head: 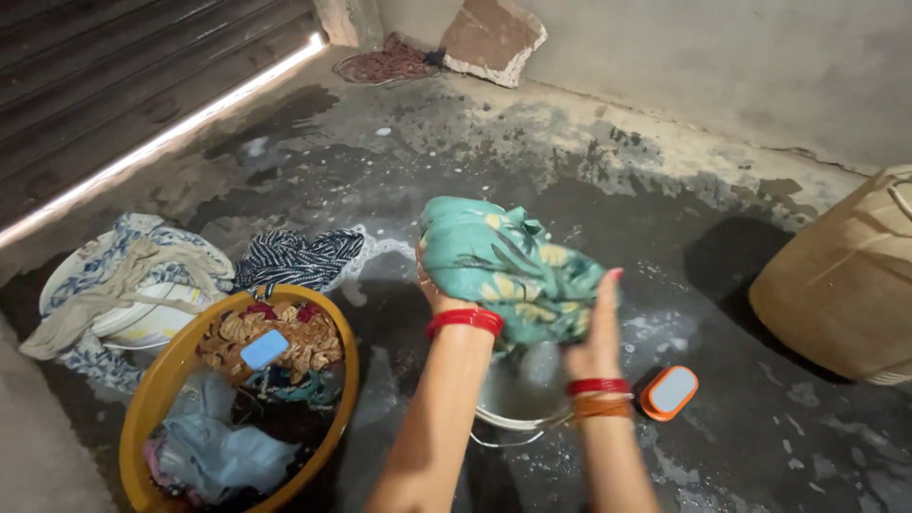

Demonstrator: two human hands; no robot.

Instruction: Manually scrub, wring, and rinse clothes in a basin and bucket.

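Left hand (439, 290) and right hand (594, 332) both gripping teal floral cloth (508, 266) above white bucket (513, 399), orange-rimmed soap box (669, 391) beside.

Both forearms reached forward and up, bangled at the wrists, the left hand (439, 285) clenched shut and the right hand (597, 328) gripping with fingers raised.

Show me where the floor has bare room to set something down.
Bare wet floor lies beyond the teal cloth, toward the stone slab. Another patch lies right of the orange soap case. It is crowded left, around the yellow basin and the clothes pile.
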